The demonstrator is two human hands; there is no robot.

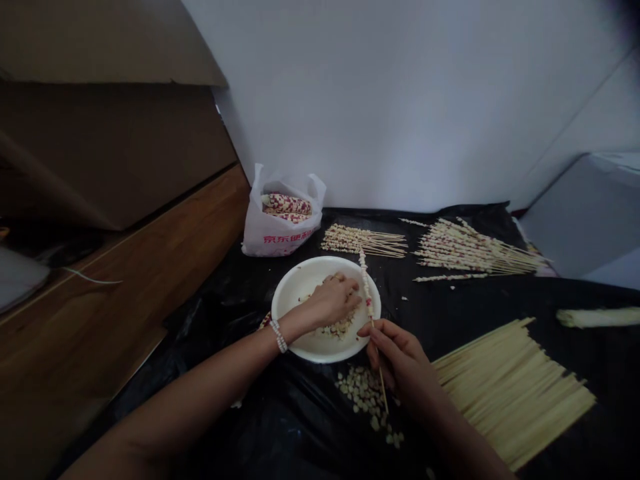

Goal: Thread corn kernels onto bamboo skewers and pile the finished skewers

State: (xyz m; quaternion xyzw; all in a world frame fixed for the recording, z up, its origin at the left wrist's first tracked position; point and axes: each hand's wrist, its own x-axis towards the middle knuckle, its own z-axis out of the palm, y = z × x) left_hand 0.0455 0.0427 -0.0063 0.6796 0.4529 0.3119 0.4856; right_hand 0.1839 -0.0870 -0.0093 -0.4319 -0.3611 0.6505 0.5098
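My left hand (334, 300), a beaded bracelet on its wrist, reaches into a white bowl (286, 283). Its fingers curl down over loose corn kernels (336, 330); the fingertips are hidden, so what they pinch, if anything, does not show. At the bowl's right rim, my right hand (395, 347) grips a wooden skewer (381, 381) between thumb and fingers. Pale and a few red kernels (367, 287) are threaded along the skewer's upper part, which points up and away. Below the bowl, more pale kernels (367, 393) lie scattered on black plastic sheeting (295, 413).
Behind the bowl stands a white plastic bag (280, 237) with red-speckled corn cobs (287, 203). Two piles of threaded skewers (363, 240) (455, 250) lie along the wall. Bare skewers (515, 390) spread at right, near a pale cob (597, 317). Cardboard (100, 133) stands at left.
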